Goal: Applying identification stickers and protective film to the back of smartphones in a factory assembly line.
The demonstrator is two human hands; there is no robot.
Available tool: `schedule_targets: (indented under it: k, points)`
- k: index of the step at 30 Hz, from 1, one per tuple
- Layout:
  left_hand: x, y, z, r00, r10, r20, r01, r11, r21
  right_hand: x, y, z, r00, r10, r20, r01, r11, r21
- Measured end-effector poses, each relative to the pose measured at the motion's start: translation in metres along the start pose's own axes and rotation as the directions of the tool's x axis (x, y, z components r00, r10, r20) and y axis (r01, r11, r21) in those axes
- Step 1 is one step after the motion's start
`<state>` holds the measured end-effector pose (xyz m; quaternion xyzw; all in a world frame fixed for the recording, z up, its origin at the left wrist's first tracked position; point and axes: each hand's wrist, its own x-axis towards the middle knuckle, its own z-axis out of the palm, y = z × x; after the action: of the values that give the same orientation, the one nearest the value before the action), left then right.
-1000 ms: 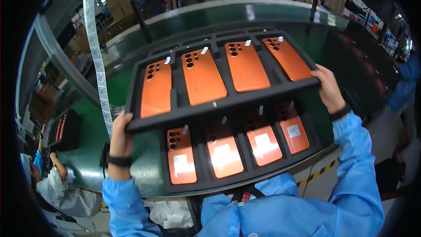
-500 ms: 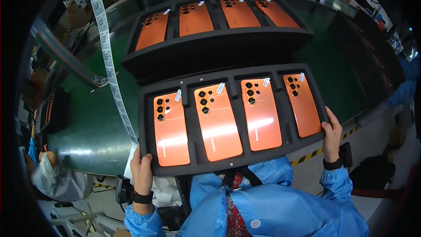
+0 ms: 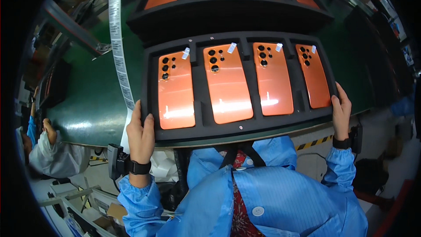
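A black foam tray (image 3: 200, 109) lies in front of me with several orange smartphones in its slots, backs up, camera lenses toward the far side. One is the leftmost smartphone (image 3: 176, 92); each carries a small white tab near its top corner. My left hand (image 3: 141, 136) grips the tray's left end, thumb on the rim. On the opposite end, my right hand (image 3: 341, 110) holds the near right corner, its thumb also on the rim. The fingers beneath the tray are hidden on both sides.
Behind stands a raised stack of black trays (image 3: 228, 17) with more orange phones on top. A strip of printed labels (image 3: 117, 39) hangs left of my tray. The green table (image 3: 87, 114) runs underneath. At far left a co-worker's hand (image 3: 49, 131) shows.
The tray has shifted away from me, toward the table's far side, both hands moving with it. The view has also tilted, so the rear stack sits higher in the picture.
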<state>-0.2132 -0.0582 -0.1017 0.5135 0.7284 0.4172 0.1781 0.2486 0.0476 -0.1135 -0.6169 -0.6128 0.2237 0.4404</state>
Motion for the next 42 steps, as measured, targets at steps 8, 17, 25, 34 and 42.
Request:
schedule_targets:
  k: [8, 17, 25, 34, 42]
  points:
    - [0.002, -0.016, -0.001, 0.999, 0.01, 0.039, -0.003, 0.983, -0.181, 0.008, -0.004, 0.009, 0.998, -0.042, -0.055, 0.033, 0.987, -0.16]
    - [-0.009, 0.018, -0.013, 0.998, -0.059, 0.025, 0.063, 0.98, -0.191, 0.01, -0.02, -0.019, 0.988, -0.107, 0.108, 0.131, 0.958, -0.256]
    - [0.098, -0.008, -0.095, 0.998, 0.018, 0.061, -0.017, 1.0, -0.022, 0.08, -0.171, 0.027, 0.811, -0.563, 0.161, 0.54, 0.825, 0.163]
    - [0.071, -0.033, -0.091, 0.725, -0.231, 0.649, 0.498, 0.826, -0.262, 0.024, -0.243, 0.204, 0.367, -0.896, 0.25, 0.705, 0.443, 0.553]
    - [-0.007, 0.036, -0.08, 0.879, -0.186, 0.438, 0.446, 0.647, -0.619, -0.039, -0.254, 0.231, 0.294, -0.913, 0.281, 0.614, 0.406, 0.676]
